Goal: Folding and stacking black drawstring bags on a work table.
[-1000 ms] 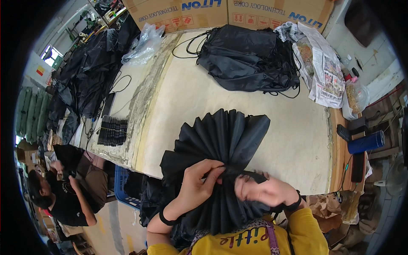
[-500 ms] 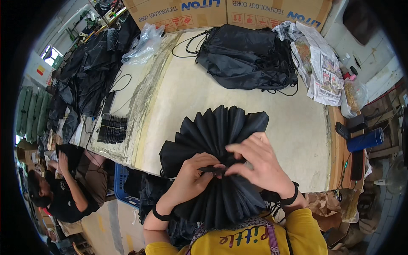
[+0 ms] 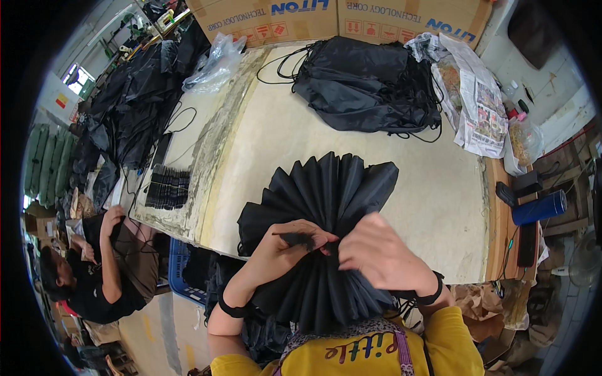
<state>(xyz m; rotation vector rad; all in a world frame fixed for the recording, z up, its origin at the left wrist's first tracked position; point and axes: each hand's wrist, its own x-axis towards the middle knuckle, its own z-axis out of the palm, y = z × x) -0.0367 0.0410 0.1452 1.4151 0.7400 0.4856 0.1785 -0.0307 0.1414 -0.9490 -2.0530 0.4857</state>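
- Pale tabletop (image 3: pixel 433 194); pleated black fabric (image 3: pixel 326 188) at its edge
- Left hand (image 3: pixel 281 255) pinches the fabric's middle
- Right hand (image 3: pixel 379 254) curled alongside; its grip I cannot tell

The pleated cloth (image 3: pixel 313 191) I see is plain black, as are the bundled bags (image 3: pixel 370 88) on the cream counter (image 3: pixel 251 169). The shirt (image 3: pixel 451 341) is bright yellow, the strap (image 3: pixel 403 358) purple and patterned, the cylinder (image 3: pixel 539 208) blue, the cardboard boxes (image 3: pixel 251 14) brown, printed blue and red.

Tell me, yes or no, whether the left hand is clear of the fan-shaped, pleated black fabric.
No, the left hand has its fingertips at the gathered middle of the pleated black fabric.
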